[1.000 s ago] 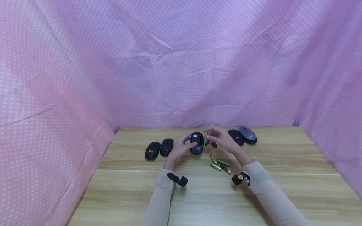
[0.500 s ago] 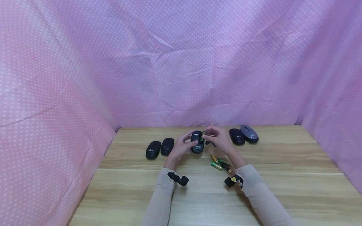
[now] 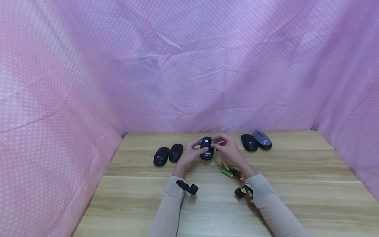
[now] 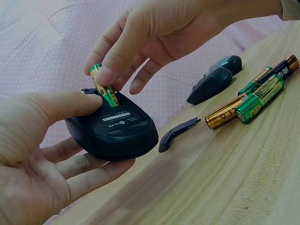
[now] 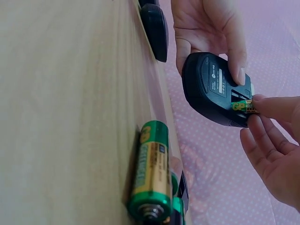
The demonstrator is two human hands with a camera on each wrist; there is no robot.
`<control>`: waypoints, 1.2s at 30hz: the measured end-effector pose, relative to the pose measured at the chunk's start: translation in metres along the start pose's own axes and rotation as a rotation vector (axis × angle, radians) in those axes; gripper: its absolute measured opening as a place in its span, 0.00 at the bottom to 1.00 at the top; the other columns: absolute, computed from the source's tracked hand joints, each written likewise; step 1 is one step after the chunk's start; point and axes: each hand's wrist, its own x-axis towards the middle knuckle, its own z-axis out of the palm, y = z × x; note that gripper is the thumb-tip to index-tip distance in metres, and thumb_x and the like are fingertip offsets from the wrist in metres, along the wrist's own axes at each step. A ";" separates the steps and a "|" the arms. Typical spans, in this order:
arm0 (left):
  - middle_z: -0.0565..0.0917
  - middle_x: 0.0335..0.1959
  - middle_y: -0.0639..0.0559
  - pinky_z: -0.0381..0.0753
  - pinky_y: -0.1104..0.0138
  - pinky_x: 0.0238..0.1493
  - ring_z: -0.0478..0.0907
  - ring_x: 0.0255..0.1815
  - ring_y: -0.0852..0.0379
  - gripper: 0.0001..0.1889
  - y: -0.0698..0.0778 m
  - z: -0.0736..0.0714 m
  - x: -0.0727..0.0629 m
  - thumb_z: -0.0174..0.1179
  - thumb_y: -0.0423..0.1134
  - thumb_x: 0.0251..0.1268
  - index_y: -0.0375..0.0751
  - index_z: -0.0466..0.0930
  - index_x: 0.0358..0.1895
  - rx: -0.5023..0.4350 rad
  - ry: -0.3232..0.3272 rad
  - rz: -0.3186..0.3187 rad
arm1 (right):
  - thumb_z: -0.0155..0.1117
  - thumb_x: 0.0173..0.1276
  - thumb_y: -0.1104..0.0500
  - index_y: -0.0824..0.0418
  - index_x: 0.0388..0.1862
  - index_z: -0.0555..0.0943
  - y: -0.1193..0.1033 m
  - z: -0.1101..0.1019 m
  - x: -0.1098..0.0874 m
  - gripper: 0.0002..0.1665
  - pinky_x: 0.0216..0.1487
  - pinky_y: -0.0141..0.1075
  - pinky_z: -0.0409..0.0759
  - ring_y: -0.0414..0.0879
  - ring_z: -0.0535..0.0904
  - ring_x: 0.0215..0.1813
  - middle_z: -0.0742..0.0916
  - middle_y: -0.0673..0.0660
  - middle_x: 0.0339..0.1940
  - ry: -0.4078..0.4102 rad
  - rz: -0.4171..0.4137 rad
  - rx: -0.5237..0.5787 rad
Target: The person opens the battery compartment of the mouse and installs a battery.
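Note:
My left hand (image 3: 189, 154) grips a black computer mouse (image 4: 112, 129), its underside turned up and its battery slot uncovered. The left thumb lies across the underside, while fingers support the mouse from below. Between thumb and fingers, my right hand (image 3: 228, 149) pinches a green and gold battery (image 4: 105, 86). In the right wrist view, one end of this battery (image 5: 243, 106) sits in the slot and the fingertips cover its other end. On the table under the hands lies a small black battery cover (image 4: 178, 133).
Several loose batteries (image 3: 227, 173) lie on the wooden table (image 3: 133, 204), near the right forearm. Two black mice (image 3: 161, 156) rest at the left. A black mouse (image 3: 249, 142) and a grey mouse (image 3: 262, 140) stand at the right. A pink dotted curtain (image 3: 189, 82) hangs behind.
My right hand has moved left and brought the battery from beside the mouse into its slot. The left hand keeps its grip on the mouse.

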 end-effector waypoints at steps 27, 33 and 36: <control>0.76 0.68 0.43 0.85 0.67 0.43 0.83 0.60 0.42 0.30 0.002 0.002 -0.001 0.65 0.38 0.71 0.55 0.70 0.75 -0.025 0.008 0.060 | 0.66 0.75 0.52 0.64 0.69 0.77 0.029 -0.005 0.006 0.28 0.59 0.50 0.84 0.59 0.82 0.60 0.85 0.66 0.60 -0.057 0.132 0.071; 0.76 0.68 0.45 0.86 0.67 0.47 0.83 0.62 0.43 0.29 0.003 0.003 -0.001 0.66 0.38 0.70 0.65 0.74 0.71 -0.039 0.006 0.068 | 0.58 0.79 0.46 0.68 0.73 0.71 0.028 -0.006 0.005 0.34 0.72 0.57 0.73 0.62 0.77 0.69 0.77 0.68 0.72 -0.190 0.297 0.258; 0.76 0.67 0.46 0.86 0.67 0.47 0.83 0.62 0.43 0.29 0.004 0.003 -0.001 0.66 0.38 0.70 0.66 0.74 0.71 -0.042 0.003 0.068 | 0.56 0.80 0.48 0.69 0.73 0.70 0.026 -0.005 0.006 0.33 0.73 0.56 0.72 0.62 0.75 0.71 0.75 0.69 0.73 -0.197 0.313 0.301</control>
